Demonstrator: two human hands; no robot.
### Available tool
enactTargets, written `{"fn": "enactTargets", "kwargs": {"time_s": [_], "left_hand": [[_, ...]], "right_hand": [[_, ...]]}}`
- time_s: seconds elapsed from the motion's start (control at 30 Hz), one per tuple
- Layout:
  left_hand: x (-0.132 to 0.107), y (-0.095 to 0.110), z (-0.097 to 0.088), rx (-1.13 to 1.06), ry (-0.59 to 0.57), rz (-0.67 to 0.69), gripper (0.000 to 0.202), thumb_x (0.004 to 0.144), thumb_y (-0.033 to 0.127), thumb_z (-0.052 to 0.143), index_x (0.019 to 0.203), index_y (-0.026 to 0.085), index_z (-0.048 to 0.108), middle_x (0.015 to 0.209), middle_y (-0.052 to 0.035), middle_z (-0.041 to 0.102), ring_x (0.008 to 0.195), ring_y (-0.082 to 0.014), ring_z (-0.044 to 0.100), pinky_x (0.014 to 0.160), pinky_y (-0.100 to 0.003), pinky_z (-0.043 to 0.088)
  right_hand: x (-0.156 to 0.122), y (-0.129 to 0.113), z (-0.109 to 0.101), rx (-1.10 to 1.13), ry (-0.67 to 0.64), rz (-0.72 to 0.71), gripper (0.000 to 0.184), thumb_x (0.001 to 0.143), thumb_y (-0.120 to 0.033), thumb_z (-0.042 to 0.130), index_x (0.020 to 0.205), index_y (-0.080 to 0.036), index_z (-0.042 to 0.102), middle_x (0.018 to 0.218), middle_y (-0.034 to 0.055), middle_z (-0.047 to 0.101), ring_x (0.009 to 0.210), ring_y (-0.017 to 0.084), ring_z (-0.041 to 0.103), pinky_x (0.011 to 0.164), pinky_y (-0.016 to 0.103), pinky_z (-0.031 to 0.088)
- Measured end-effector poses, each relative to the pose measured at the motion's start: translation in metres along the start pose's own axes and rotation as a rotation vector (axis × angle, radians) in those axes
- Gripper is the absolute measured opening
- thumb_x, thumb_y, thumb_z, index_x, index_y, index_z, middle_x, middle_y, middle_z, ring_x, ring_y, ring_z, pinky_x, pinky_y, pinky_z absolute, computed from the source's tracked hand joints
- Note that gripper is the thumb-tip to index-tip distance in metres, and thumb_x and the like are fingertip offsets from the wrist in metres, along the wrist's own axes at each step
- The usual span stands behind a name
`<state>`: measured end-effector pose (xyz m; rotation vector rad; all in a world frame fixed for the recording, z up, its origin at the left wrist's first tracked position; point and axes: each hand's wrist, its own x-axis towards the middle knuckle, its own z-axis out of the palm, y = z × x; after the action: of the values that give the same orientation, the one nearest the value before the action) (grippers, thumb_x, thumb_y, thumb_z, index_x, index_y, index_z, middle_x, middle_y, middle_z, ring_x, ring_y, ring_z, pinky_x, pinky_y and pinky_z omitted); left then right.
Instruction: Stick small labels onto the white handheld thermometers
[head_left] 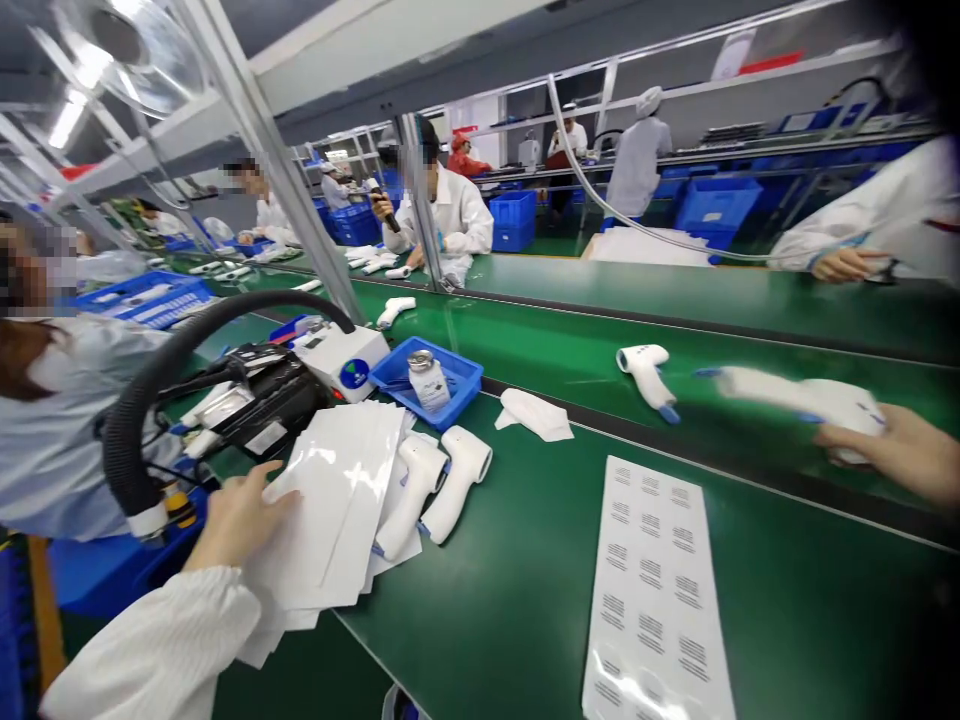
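Thermometer (802, 398) clasped inside right grip (904, 452)

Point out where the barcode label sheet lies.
In the head view, the label sheet lies flat on the green bench, lower right of centre, right of two white thermometers.

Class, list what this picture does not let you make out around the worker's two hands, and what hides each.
Head view, white thermometer in the right hand: motion blur wipes out its details.
Head view, right hand: wrist cut off by the frame's right edge.
Head view, label sheet: print too small to read.
Head view, left hand on the white sheets: pinching or only resting, unclear.
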<state>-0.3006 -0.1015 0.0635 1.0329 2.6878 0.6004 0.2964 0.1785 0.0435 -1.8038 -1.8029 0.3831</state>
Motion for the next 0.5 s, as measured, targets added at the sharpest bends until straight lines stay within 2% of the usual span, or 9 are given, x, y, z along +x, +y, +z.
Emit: {"fn": "enactTargets", "kwargs": {"time_s": [0.03, 0.1, 0.17, 0.23, 0.3, 0.33, 0.37, 0.4, 0.5], "left_hand": [[-0.005, 0.011, -0.002, 0.04, 0.028, 0.011, 0.061, 0.073, 0.053, 0.062, 0.118, 0.012, 0.058, 0.083, -0.0074, 0.057, 0.113, -0.049, 0.051, 0.095, -0.058, 0.04], [-0.022, 0.044, 0.002, -0.016, 0.065, 0.111, 0.061, 0.078, 0.058, 0.057, 0.122, 0.016, 0.056, 0.098, -0.0082, 0.058, 0.11, -0.046, 0.055, 0.097, -0.056, 0.04], [-0.05, 0.088, 0.02, -0.339, -0.141, 0.203, 0.06, 0.081, 0.057, 0.058, 0.13, 0.025, 0.049, 0.118, -0.006, 0.058, 0.116, -0.0379, 0.056, 0.098, -0.047, 0.044], [-0.083, 0.134, 0.05, -0.675, -0.582, 0.348, 0.067, 0.082, 0.051, 0.066, 0.14, 0.031, 0.039, 0.125, -0.0051, 0.058, 0.125, -0.0299, 0.052, 0.107, -0.042, 0.04], [-0.116, 0.174, 0.086, -0.936, -1.219, 0.507, 0.108, 0.069, 0.044, 0.082, 0.152, 0.035, 0.014, 0.129, -0.0075, 0.056, 0.123, -0.0288, 0.055, 0.106, -0.044, 0.042], [-0.131, 0.19, 0.103, -1.011, -1.427, 0.47, 0.119, 0.065, 0.04, 0.085, 0.153, 0.036, 0.005, 0.127, -0.0083, 0.056, 0.117, -0.0284, 0.058, 0.099, -0.045, 0.046], [-0.143, 0.203, 0.118, -1.066, -1.529, 0.398, 0.121, 0.067, 0.037, 0.085, 0.153, 0.037, 0.0, 0.118, -0.0065, 0.058, 0.103, -0.0245, 0.063, 0.089, -0.041, 0.051], [-0.152, 0.213, 0.13, -1.117, -1.526, 0.329, 0.111, 0.074, 0.035, 0.08, 0.153, 0.037, 0.003, 0.107, -0.0032, 0.059, 0.086, -0.0175, 0.063, 0.082, -0.036, 0.052], [-0.168, 0.225, 0.147, -1.112, -1.302, 0.226, 0.084, 0.085, 0.03, 0.071, 0.15, 0.038, 0.019, 0.098, 0.001, 0.056, 0.063, -0.0067, 0.051, 0.061, -0.023, 0.048]], "right_hand": [[-0.014, -0.006, -0.006, 0.051, -0.09, 0.029, 0.006, 0.072, -0.02, 0.064, 0.07, -0.026, 0.065, 0.068, 0.0133, 0.069, 0.056, 0.022, 0.063, 0.057, 0.038, 0.048], [-0.048, -0.028, -0.015, 0.207, -0.274, -0.013, 0.03, 0.066, -0.011, 0.066, 0.09, -0.027, 0.069, 0.098, 0.0131, 0.073, 0.084, 0.026, 0.069, 0.073, 0.036, 0.053], [-0.084, -0.057, -0.016, 0.318, -0.523, -0.185, 0.041, 0.068, -0.009, 0.061, 0.104, -0.029, 0.067, 0.104, 0.0089, 0.072, 0.089, 0.026, 0.069, 0.074, 0.035, 0.055], [-0.115, -0.085, -0.01, 0.381, -0.644, -0.316, 0.046, 0.07, -0.009, 0.062, 0.111, -0.028, 0.063, 0.104, 0.0043, 0.071, 0.09, 0.025, 0.068, 0.075, 0.034, 0.057], [-0.136, -0.103, 0.001, 0.41, -0.648, -0.402, 0.041, 0.079, -0.015, 0.063, 0.117, -0.029, 0.06, 0.115, 0.0035, 0.066, 0.103, 0.024, 0.065, 0.086, 0.037, 0.056], [-0.143, -0.108, 0.007, 0.409, -0.625, -0.431, 0.042, 0.082, -0.02, 0.064, 0.122, -0.031, 0.058, 0.123, 0.0039, 0.062, 0.112, 0.025, 0.061, 0.094, 0.039, 0.054], [-0.149, -0.109, 0.012, 0.4, -0.59, -0.438, 0.045, 0.085, -0.025, 0.065, 0.128, -0.033, 0.055, 0.13, 0.0044, 0.058, 0.12, 0.025, 0.057, 0.099, 0.041, 0.051], [-0.155, -0.107, 0.018, 0.387, -0.55, -0.421, 0.05, 0.086, -0.029, 0.066, 0.133, -0.034, 0.051, 0.135, 0.0049, 0.053, 0.125, 0.025, 0.053, 0.103, 0.042, 0.049], [-0.169, -0.09, 0.03, 0.339, -0.436, -0.248, 0.047, 0.091, -0.037, 0.061, 0.135, -0.032, 0.046, 0.135, 0.0062, 0.052, 0.122, 0.025, 0.055, 0.1, 0.043, 0.051]]}}
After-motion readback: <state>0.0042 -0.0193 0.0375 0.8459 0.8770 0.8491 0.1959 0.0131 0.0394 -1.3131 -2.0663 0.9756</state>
